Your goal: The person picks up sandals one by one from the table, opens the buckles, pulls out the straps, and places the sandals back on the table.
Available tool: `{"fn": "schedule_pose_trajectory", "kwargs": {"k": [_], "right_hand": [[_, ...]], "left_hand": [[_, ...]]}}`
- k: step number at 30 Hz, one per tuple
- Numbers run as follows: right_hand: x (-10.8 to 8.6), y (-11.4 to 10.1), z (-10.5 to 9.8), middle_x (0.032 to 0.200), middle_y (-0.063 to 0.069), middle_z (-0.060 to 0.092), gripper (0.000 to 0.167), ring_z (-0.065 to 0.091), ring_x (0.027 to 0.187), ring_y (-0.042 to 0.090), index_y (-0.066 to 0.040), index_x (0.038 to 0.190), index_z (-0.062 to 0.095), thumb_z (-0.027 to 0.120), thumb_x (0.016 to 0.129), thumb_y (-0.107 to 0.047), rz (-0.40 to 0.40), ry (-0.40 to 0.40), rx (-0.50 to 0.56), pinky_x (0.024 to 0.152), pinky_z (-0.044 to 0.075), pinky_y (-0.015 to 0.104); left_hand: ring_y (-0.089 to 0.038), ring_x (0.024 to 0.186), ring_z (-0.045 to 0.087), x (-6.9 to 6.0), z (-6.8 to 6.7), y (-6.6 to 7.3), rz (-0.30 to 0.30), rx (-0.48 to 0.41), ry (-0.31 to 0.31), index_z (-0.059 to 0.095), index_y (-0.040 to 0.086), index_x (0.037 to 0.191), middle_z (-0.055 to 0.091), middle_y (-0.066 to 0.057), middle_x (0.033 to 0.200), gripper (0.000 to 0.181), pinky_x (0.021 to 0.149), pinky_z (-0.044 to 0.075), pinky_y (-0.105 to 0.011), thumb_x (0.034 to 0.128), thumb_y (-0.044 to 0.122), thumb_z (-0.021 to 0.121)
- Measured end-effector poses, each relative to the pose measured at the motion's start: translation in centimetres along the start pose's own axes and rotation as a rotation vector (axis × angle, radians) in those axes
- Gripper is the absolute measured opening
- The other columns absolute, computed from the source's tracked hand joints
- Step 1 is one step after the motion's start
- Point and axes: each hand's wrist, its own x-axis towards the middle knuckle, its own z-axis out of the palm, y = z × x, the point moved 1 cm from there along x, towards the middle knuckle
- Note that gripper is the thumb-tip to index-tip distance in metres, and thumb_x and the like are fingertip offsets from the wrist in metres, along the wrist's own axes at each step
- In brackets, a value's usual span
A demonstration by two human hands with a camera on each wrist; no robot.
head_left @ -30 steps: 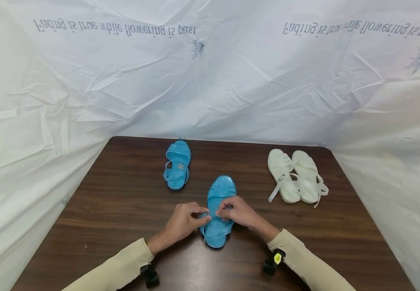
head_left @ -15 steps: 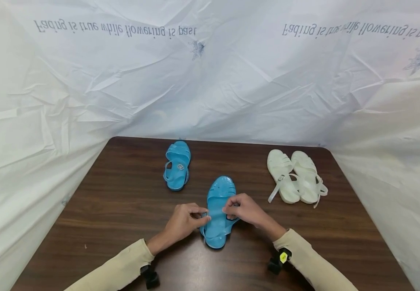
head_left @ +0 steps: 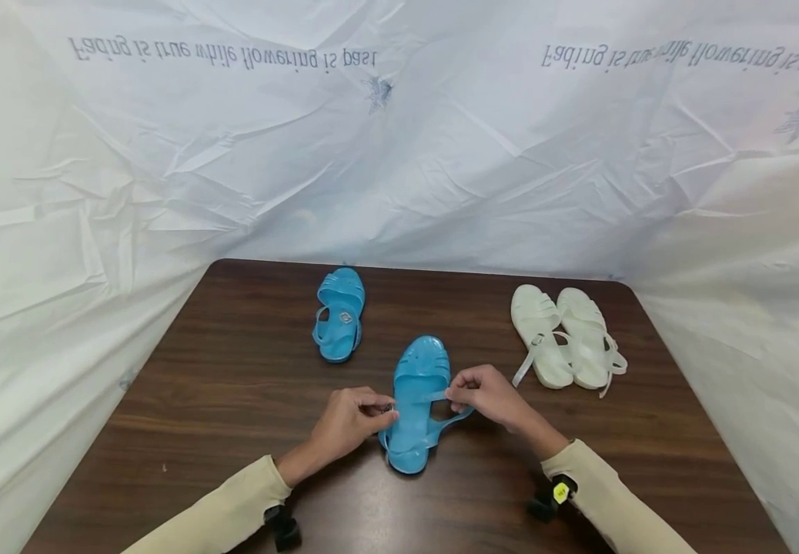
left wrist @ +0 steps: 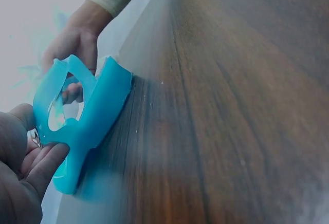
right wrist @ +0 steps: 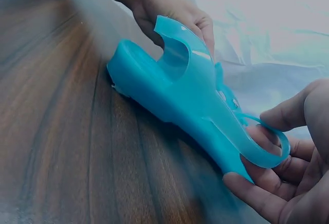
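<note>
"Blue sandal [head_left: 409,431] on the bench [head_left: 233,369], between right grip [head_left: 488,396], pinching its strap [head_left: 430,397], and left grip [head_left: 352,422], pinching at its buckle [left wrist: 36,138]; risk?"

"Uneven pull could slide the sandal; a weak pinch could lose the strap"

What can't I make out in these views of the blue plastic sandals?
Head view: small silver metal buckle, mostly covered by the left hand.
Right wrist view: left hand's fingertips, hidden behind the near blue plastic sandal.
Head view: silvery detail on the far blue plastic sandal, too small.
Head view: beige sleeves, cut off by the bottom edge.
</note>
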Motion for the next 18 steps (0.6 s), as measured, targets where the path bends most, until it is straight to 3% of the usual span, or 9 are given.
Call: {"fn": "schedule_pose_trajectory", "kwargs": {"k": [5,12,15,18], "right_hand": [[-0.1,0.0,-0.2,0.077,0.008,0.071,0.025,0.068,0.077,0.023,0.005,0.092,0.072,0.068,0.1,-0.019,-0.027,0.008,0.04,0.073,0.058,0.035],[0.3,-1.8,0.6,0.083,0.01,0.07,0.028,0.069,0.083,0.029,0.007,0.1,0.07,0.064,0.103,-0.02,-0.087,-0.015,0.1,0.077,0.058,0.041],[0.6,-2.4,1.0,0.087,0.011,0.071,0.032,0.069,0.087,0.031,0.007,0.103,0.07,0.064,0.103,-0.024,-0.109,-0.043,0.122,0.08,0.059,0.041],[1.1,-2.9,1.5,0.09,0.011,0.071,0.032,0.07,0.089,0.03,0.008,0.105,0.07,0.063,0.104,-0.023,-0.135,-0.068,0.144,0.082,0.06,0.041]], "left_hand": [[-0.002,0.073,0.066,0.1,0.4,0.2,-0.033,-0.019,-0.014,0.082,0.008,0.102,0.072,0.01,0.083,0.019,0.063,0.056,-0.023,0.0895,0.021,0.082],[-0.003,0.074,0.069,0.4,0.3,0.3,-0.071,-0.034,-0.029,0.08,0.008,0.105,0.075,0.006,0.089,0.027,0.065,0.057,-0.023,0.0915,0.031,0.079],[-0.005,0.074,0.068,0.6,0.2,0.5,-0.095,-0.046,-0.034,0.077,0.008,0.112,0.075,0.001,0.099,0.033,0.063,0.057,-0.025,0.0923,0.035,0.078],[-0.007,0.076,0.066,1.0,0.1,0.7,-0.082,-0.025,-0.013,0.073,0.008,0.122,0.071,-0.005,0.108,0.039,0.063,0.056,-0.026,0.0918,0.033,0.079]]}}
